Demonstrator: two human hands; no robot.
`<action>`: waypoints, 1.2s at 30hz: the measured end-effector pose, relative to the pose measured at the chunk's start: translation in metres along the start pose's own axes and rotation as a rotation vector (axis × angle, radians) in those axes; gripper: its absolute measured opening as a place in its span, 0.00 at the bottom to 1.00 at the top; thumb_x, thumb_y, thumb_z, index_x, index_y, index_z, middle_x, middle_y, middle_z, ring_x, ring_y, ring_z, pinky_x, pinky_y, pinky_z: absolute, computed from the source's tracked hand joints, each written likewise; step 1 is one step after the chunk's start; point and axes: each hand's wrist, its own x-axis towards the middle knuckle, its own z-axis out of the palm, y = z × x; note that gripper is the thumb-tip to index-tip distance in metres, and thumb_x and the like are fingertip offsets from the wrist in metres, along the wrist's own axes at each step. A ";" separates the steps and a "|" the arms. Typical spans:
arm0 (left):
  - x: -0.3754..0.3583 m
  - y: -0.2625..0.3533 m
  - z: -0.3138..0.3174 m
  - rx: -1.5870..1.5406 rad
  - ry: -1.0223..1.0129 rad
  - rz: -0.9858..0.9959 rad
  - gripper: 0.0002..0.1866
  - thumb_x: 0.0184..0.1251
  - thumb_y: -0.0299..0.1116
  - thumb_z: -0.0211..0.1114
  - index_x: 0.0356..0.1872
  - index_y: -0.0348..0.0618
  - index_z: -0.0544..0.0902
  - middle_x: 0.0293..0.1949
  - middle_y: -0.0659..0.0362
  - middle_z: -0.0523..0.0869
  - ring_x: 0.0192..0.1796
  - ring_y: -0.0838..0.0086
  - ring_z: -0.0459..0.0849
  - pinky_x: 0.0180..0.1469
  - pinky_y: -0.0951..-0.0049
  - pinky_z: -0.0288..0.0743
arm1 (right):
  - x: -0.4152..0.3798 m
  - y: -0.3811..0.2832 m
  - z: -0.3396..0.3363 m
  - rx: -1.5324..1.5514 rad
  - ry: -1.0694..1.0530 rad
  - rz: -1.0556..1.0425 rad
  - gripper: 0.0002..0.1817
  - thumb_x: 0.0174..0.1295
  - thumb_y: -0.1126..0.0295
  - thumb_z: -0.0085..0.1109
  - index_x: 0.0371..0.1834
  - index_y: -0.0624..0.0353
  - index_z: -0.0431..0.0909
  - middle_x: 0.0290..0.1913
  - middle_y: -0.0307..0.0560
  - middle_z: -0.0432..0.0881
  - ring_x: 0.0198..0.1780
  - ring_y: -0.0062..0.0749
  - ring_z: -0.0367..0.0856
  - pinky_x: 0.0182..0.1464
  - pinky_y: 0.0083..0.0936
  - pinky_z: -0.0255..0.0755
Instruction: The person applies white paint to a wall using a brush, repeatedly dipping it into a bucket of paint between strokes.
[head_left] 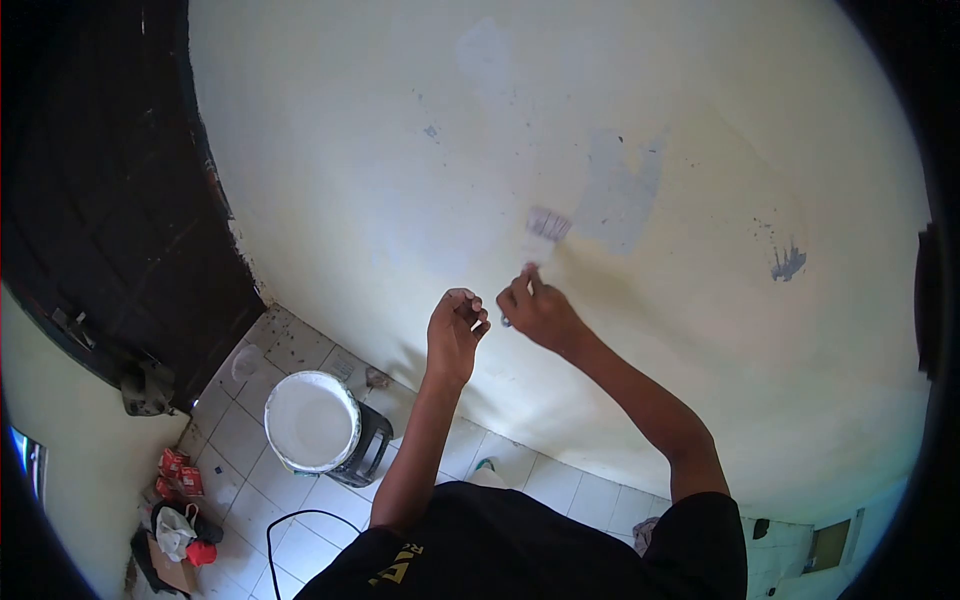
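Observation:
My right hand [542, 312] is closed around the handle of a paintbrush [548, 224], whose wide bristle end points up and lies close over the pale wall [360, 170]. Just right of the bristles is a large grey patch [618, 190] on that wall. My left hand [457, 330] is raised beside the right one, fingers loosely curled, with a gap at the thumb and nothing seen in it. Below and left of it, on the floor, stands a bucket [312, 422] of white paint.
A dark door [100, 180] borders the wall at left. Red boxes [178, 475] and a white bag [175, 532] lie on the tiled floor [245, 440] at lower left. A black cable [270, 540] curves near my body. Dark marks [788, 262] spot the wall at right.

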 end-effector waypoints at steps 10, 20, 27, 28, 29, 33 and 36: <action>-0.014 0.008 -0.003 0.015 -0.025 0.021 0.05 0.69 0.38 0.52 0.35 0.52 0.73 0.31 0.66 0.75 0.37 0.76 0.74 0.45 0.69 0.67 | 0.025 0.083 -0.040 0.705 0.066 0.409 0.10 0.55 0.77 0.60 0.41 0.57 0.79 0.36 0.49 0.81 0.32 0.44 0.83 0.31 0.36 0.76; -0.022 0.009 -0.011 0.032 0.022 0.029 0.05 0.68 0.38 0.53 0.33 0.52 0.73 0.30 0.66 0.75 0.37 0.76 0.74 0.45 0.70 0.68 | -0.001 0.045 -0.074 1.407 0.850 1.515 0.06 0.58 0.82 0.62 0.38 0.67 0.77 0.36 0.52 0.83 0.35 0.38 0.87 0.33 0.27 0.80; -0.019 0.003 -0.021 0.058 0.071 0.033 0.06 0.68 0.38 0.51 0.34 0.51 0.73 0.30 0.66 0.74 0.37 0.76 0.73 0.45 0.69 0.68 | -0.038 -0.005 -0.055 1.831 1.007 1.708 0.06 0.57 0.87 0.59 0.36 0.70 0.77 0.44 0.62 0.83 0.40 0.46 0.86 0.48 0.37 0.85; -0.016 0.001 -0.019 0.066 0.071 0.037 0.06 0.68 0.38 0.51 0.34 0.52 0.73 0.30 0.66 0.74 0.37 0.76 0.73 0.45 0.69 0.68 | -0.039 -0.006 -0.053 1.831 1.010 1.712 0.06 0.57 0.87 0.59 0.36 0.70 0.77 0.44 0.62 0.83 0.40 0.46 0.86 0.48 0.37 0.85; -0.015 -0.002 -0.020 0.074 0.077 0.036 0.06 0.68 0.38 0.51 0.35 0.52 0.73 0.31 0.66 0.74 0.37 0.76 0.73 0.45 0.69 0.67 | -0.041 -0.010 -0.052 1.775 0.980 1.622 0.06 0.56 0.89 0.58 0.35 0.69 0.77 0.45 0.63 0.82 0.42 0.47 0.86 0.50 0.40 0.84; -0.014 -0.015 -0.019 0.099 0.093 0.006 0.06 0.68 0.38 0.51 0.35 0.52 0.73 0.31 0.66 0.75 0.37 0.75 0.73 0.46 0.69 0.67 | -0.049 -0.021 -0.045 1.772 0.953 1.472 0.08 0.56 0.90 0.57 0.34 0.66 0.77 0.49 0.64 0.82 0.47 0.50 0.85 0.55 0.44 0.82; -0.013 -0.026 -0.016 0.107 0.103 -0.045 0.05 0.67 0.39 0.53 0.34 0.52 0.73 0.31 0.66 0.75 0.37 0.75 0.73 0.46 0.69 0.66 | -0.051 -0.027 -0.040 1.821 0.972 1.501 0.07 0.57 0.90 0.57 0.34 0.67 0.76 0.49 0.67 0.81 0.46 0.50 0.85 0.55 0.44 0.82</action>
